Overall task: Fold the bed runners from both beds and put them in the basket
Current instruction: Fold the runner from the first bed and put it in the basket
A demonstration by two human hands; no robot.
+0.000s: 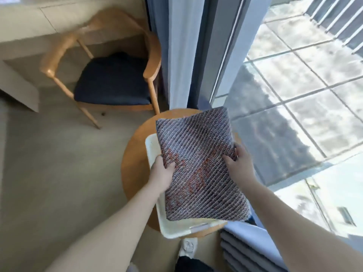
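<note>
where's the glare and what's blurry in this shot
Head view: harsh sunlight washes out the pale balcony tiles at right; the wooden chair with dark blue cushion is smeared by blur; the folded grey-red woven bed runner is sharpest.

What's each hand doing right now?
Left hand: grips the folded bed runner at its left edge.
Right hand: grips the bed runner's right edge, over the basket.

This is a hotel-style guest room: a wooden armchair (112,81) sits by a built-in desk (19,22), grey curtains (176,55) hang beside a glass door (255,118), and a tiled balcony (314,75) lies outside.
</note>
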